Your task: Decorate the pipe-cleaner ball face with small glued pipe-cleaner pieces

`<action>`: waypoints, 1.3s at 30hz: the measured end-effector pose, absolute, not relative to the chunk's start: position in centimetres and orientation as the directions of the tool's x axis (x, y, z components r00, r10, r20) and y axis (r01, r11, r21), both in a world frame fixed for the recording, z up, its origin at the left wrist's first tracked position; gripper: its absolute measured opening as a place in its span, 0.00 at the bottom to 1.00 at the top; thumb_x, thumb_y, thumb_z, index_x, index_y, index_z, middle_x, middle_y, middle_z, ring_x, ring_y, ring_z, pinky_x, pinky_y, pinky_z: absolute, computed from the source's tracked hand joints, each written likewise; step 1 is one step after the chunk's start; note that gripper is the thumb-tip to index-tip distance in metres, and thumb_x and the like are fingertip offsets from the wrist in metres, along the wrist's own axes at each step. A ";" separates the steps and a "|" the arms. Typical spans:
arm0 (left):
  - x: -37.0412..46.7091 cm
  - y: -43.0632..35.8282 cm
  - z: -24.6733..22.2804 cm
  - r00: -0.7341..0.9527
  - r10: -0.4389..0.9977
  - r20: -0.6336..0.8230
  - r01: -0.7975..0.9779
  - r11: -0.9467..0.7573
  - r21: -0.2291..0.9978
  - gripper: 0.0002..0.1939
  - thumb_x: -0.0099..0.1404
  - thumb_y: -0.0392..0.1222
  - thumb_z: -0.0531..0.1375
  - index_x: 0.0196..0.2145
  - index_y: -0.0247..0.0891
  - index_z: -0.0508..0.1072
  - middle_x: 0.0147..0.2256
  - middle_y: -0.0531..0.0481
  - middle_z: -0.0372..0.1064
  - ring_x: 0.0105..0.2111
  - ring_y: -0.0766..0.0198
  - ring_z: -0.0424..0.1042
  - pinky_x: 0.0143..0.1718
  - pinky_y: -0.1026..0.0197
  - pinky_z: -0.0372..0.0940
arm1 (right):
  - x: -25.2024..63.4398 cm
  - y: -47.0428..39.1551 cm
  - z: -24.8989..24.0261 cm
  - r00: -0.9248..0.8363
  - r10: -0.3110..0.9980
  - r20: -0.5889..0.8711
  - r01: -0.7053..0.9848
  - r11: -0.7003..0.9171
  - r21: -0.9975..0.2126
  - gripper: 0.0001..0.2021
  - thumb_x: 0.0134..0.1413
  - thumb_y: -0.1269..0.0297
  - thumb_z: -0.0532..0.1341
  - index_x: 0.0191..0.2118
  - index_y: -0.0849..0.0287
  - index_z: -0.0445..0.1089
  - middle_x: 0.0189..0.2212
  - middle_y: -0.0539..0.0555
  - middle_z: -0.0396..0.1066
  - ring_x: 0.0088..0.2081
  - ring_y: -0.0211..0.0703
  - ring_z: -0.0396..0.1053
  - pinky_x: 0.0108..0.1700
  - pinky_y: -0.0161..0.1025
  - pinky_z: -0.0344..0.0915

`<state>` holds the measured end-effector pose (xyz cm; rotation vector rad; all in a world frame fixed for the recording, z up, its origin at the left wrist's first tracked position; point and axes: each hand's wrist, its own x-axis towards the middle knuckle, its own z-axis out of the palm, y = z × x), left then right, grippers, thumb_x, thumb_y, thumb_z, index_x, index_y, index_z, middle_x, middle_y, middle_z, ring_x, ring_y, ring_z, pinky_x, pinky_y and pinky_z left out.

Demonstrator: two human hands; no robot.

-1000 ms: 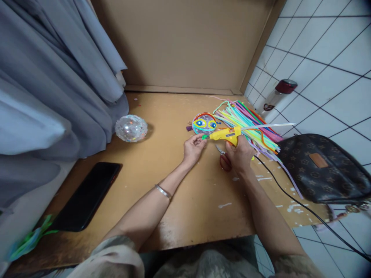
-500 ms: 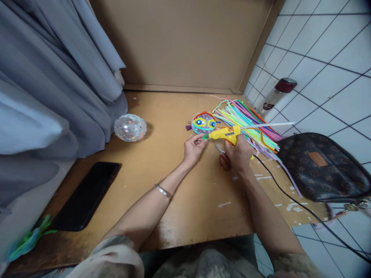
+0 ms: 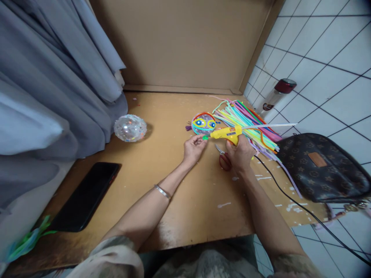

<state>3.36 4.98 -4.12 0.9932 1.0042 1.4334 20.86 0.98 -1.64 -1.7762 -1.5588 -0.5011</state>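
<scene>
My right hand [image 3: 240, 153] is wrapped round the handle of a yellow hot glue gun [image 3: 226, 133], a long clear glue stick [image 3: 269, 125] jutting from its back. The gun's nozzle points left at a small green piece [image 3: 205, 137] pinched in the fingertips of my left hand [image 3: 194, 149]; its exact kind is too small to tell. Just beyond my left hand sits a round ornament [image 3: 204, 123] with two blue-and-yellow eyes and coloured pipe cleaner trim. Scissors with red handles [image 3: 224, 160] lie beside my right hand, partly hidden by it.
A bundle of coloured pipe cleaners [image 3: 240, 116] lies behind the gun. Farther right are a clear bottle [image 3: 274, 98] with a red lid and a brown patterned bag [image 3: 327, 166]. A black cord [image 3: 290, 197] trails right. Leftward are a clear speckled ball [image 3: 130, 128] and a black phone [image 3: 87, 197].
My right hand has drawn the glue gun slightly to the right, so the nozzle sits a little back from the green piece. My left hand stays nearly still.
</scene>
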 end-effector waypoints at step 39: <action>3.3 4.6 -3.4 -0.076 0.995 0.067 -0.261 -0.085 0.961 0.11 0.51 0.35 0.71 0.35 0.35 0.83 0.25 0.54 0.71 0.25 0.71 0.66 0.33 0.66 0.66 | 20.7 0.9 -1.5 0.182 0.718 0.672 0.963 0.009 -0.270 0.10 0.59 0.57 0.58 0.42 0.56 0.67 0.34 0.57 0.74 0.36 0.52 0.70 0.35 0.41 0.58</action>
